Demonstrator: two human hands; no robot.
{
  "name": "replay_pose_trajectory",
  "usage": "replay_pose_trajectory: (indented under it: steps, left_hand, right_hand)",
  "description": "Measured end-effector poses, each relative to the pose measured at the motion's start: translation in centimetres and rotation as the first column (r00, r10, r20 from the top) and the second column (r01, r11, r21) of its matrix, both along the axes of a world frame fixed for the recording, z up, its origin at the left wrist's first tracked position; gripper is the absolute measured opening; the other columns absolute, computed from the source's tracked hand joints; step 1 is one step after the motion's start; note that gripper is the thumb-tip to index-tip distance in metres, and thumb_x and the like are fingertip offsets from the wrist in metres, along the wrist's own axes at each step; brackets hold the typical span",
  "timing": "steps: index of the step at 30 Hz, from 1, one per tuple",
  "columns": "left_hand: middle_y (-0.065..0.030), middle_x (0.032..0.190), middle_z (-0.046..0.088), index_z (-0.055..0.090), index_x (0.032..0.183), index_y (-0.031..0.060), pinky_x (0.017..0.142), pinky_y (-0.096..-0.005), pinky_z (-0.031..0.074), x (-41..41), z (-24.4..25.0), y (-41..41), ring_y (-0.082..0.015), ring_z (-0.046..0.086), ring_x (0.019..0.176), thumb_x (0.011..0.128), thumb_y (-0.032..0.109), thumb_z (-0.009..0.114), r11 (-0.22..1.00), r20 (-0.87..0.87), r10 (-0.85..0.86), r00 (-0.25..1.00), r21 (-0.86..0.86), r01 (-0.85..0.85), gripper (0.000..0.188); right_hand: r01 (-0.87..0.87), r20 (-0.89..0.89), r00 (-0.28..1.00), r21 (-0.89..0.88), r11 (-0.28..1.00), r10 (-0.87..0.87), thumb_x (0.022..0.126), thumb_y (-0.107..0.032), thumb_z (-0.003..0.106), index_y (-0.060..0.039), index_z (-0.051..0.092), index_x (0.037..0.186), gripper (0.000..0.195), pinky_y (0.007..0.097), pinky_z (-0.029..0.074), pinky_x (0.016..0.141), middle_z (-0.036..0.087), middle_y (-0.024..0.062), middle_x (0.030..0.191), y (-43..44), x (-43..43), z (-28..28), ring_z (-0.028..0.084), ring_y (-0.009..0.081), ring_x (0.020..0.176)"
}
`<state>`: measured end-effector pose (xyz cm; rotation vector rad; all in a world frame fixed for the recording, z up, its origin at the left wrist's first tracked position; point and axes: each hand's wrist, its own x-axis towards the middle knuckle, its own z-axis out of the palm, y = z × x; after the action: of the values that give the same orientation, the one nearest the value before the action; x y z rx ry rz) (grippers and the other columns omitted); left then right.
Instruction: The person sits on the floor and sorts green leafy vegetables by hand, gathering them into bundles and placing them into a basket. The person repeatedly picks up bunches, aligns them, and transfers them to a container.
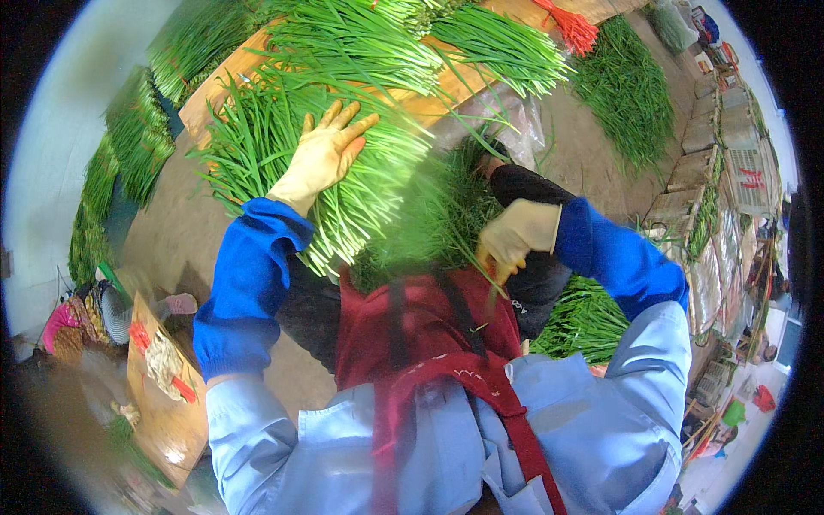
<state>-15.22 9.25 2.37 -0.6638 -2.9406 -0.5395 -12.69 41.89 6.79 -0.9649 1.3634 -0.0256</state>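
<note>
My left hand [331, 151], in a pale stained glove, lies palm down across a thick spread of garlic chives [257, 129]. Its fingers are apart, and the pale stem ends point towards my lap. Over my knee my right hand [518, 235], gloved too, has its fingers curled downward. A few thin loose chive leaves [473, 261] pass at those fingertips and seem pinched there; the grip is partly hidden. Between the hands, a blurred heap of green trimmings [425, 222] lies above my dark red apron [425, 315].
More chive bundles [499, 48] cover the wooden table [444, 96], with red ties [573, 29] at its far edge. Loose chives [621, 96] lie on the floor. Crates [682, 170] line the right side. At left sits another person [84, 315] beside a second board [161, 412].
</note>
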Motion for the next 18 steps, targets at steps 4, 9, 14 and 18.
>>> replay_pose_trajectory:
  steps: [4, 9, 14, 18]
  left_hand:
    - [-0.0140, 0.151, 0.042, 0.049, 0.142, 0.0288, 0.109, -0.0688, 0.024, 0.0, 0.2, 0.0, -0.0416, 0.033, 0.141, 0.100, 0.037, 0.049, 1.000, 0.005, -0.005, 1.000, 0.004, 0.005, 0.043]
    - [-0.0145, 0.150, 0.043, 0.048, 0.143, 0.0283, 0.109, -0.0690, 0.024, 0.1, 0.7, 0.1, -0.0423, 0.033, 0.141, 0.100, 0.038, 0.049, 1.000, 0.011, -0.012, 1.000, 0.001, 0.012, 0.045]
    - [-0.0146, 0.149, 0.044, 0.047, 0.143, 0.0278, 0.108, -0.0698, 0.025, 0.2, 0.8, 0.1, -0.0427, 0.034, 0.140, 0.099, 0.039, 0.050, 1.000, 0.016, -0.016, 1.000, 0.004, 0.016, 0.046]
    - [-0.0140, 0.149, 0.044, 0.047, 0.143, 0.0280, 0.108, -0.0694, 0.025, 0.1, 0.6, 0.0, -0.0427, 0.034, 0.140, 0.098, 0.039, 0.052, 1.000, 0.004, -0.022, 1.000, 0.016, 0.022, 0.047]
  right_hand:
    - [0.524, -0.328, 0.708, -0.349, 0.776, -0.626, 0.094, -0.047, 0.061, 0.0000, 0.066, 0.105, 0.048, 0.0336, 0.053, 0.067, 0.068, 0.0119, 0.081, 0.4, 2.3, -1.2, 0.066, 0.0184, 0.075]
    - [0.943, 0.293, 0.068, -0.330, -0.034, -0.954, 0.096, -0.044, 0.057, -0.0026, 0.067, 0.101, 0.043, 0.0322, 0.049, 0.065, 0.067, 0.0111, 0.079, -5.6, 1.7, -3.7, 0.063, 0.0188, 0.069]
    - [0.882, 0.151, 0.320, -0.409, 0.235, -0.935, 0.097, -0.038, 0.054, -0.0073, 0.068, 0.094, 0.033, 0.0287, 0.048, 0.062, 0.065, 0.0046, 0.075, -3.3, 2.2, -4.5, 0.060, 0.0147, 0.065]
    - [0.520, 0.117, 0.841, 0.100, 0.848, -0.529, 0.094, -0.033, 0.056, -0.0112, 0.071, 0.101, 0.027, 0.0303, 0.052, 0.072, 0.070, 0.0052, 0.090, 2.7, 3.8, -5.4, 0.065, 0.0153, 0.075]
